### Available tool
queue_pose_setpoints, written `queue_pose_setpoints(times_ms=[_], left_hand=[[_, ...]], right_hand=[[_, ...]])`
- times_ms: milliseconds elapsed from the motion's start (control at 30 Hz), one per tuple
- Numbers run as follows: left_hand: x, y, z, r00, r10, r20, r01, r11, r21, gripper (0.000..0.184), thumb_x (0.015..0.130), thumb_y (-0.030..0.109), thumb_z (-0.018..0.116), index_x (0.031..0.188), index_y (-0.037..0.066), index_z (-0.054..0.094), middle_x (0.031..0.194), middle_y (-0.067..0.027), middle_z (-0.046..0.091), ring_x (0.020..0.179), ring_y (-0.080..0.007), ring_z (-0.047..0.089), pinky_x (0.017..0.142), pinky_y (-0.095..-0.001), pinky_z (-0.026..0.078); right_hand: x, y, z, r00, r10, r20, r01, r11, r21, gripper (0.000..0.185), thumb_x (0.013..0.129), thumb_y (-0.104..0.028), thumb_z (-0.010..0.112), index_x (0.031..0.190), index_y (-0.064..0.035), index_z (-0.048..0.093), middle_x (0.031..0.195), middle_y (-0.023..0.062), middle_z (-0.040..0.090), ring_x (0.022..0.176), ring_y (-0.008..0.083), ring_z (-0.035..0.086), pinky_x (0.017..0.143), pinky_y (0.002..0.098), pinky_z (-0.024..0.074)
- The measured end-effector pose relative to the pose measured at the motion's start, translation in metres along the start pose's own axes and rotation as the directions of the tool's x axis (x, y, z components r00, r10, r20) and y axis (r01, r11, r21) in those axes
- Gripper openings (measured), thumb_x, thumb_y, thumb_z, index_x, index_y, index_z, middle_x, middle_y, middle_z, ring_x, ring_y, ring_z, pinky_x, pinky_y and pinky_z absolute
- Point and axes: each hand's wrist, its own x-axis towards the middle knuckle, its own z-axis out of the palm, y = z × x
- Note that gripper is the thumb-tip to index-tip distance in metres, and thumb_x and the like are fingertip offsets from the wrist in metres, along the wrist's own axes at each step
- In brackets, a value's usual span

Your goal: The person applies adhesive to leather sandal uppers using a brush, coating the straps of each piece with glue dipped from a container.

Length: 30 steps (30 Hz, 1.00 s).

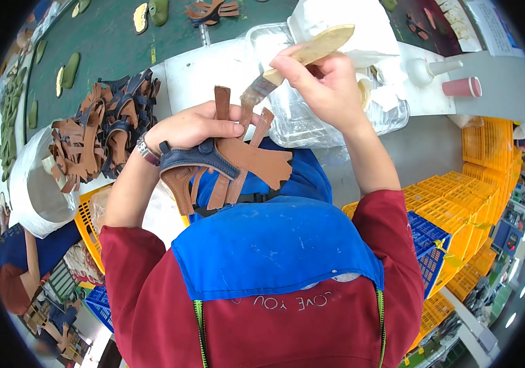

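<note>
My left hand (204,126) is closed on a sandal upper (253,161), brown on the inside and dark navy on the outside, with several strap ends sticking out. In my right hand (330,89) is a flat brush (320,46) with a pale wooden handle, gripped between thumb and fingers. Its bristles touch a strap end just above my left fingers. Beneath my right wrist sits a clear plastic-covered tray (302,116). To the left of my left hand lies a heap of similar uppers (115,122).
Green soles (71,70) lie on the green conveyor belt (112,40). A white bottle (425,70) and a pink cup (461,87) lie at the right. Yellow crates (458,190) are stacked on the right. Another person's arm (31,260) shows at lower left, near a white bag-lined container (35,196).
</note>
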Motion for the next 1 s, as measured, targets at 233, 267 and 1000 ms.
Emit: queue_pose_setpoints(times_ms=[233, 267, 1000], left_hand=[[-0.001, -0.001, -0.002, 0.999, -0.018, -0.04, 0.018, 1.0, 0.001, 0.034, 0.084, 0.019, 0.052, 0.113, 0.001, 0.053, 0.108, -0.0063, 0.054, 0.096, -0.0115, 0.048, 0.086, -0.0246, 0.036], [-0.001, 0.0, -0.002, 0.998, -0.047, -0.029, 0.047, 0.999, -0.008, 0.034, 0.084, 0.019, 0.052, 0.113, 0.001, 0.053, 0.107, -0.0064, 0.054, 0.096, -0.0115, 0.049, 0.086, -0.0245, 0.036], [-0.012, 0.008, 0.004, 0.979, -0.201, 0.022, 0.201, 0.954, -0.224, 0.039, 0.088, 0.026, 0.042, 0.116, -0.001, 0.045, 0.069, -0.014, 0.06, 0.043, -0.0188, 0.058, 0.033, -0.0221, 0.045]], right_hand=[[-0.001, -0.02, -0.004, 0.997, -0.046, -0.07, 0.06, 0.975, 0.215, 0.014, 0.082, -0.013, 0.058, 0.084, 0.0006, 0.063, 0.066, -0.0001, 0.056, 0.056, 0.0028, 0.046, 0.048, 0.0156, 0.0327], [-0.001, -0.019, -0.003, 0.998, -0.047, -0.031, 0.051, 0.988, 0.147, 0.014, 0.081, -0.013, 0.058, 0.084, 0.0007, 0.063, 0.066, -0.0001, 0.056, 0.057, 0.0029, 0.046, 0.048, 0.0158, 0.0329], [0.021, 0.005, 0.014, 0.997, -0.077, -0.007, 0.077, 0.997, -0.008, 0.021, 0.079, -0.02, 0.062, 0.083, 0.0013, 0.064, 0.058, -0.0016, 0.055, 0.051, 0.0028, 0.044, 0.045, 0.0193, 0.0338]])
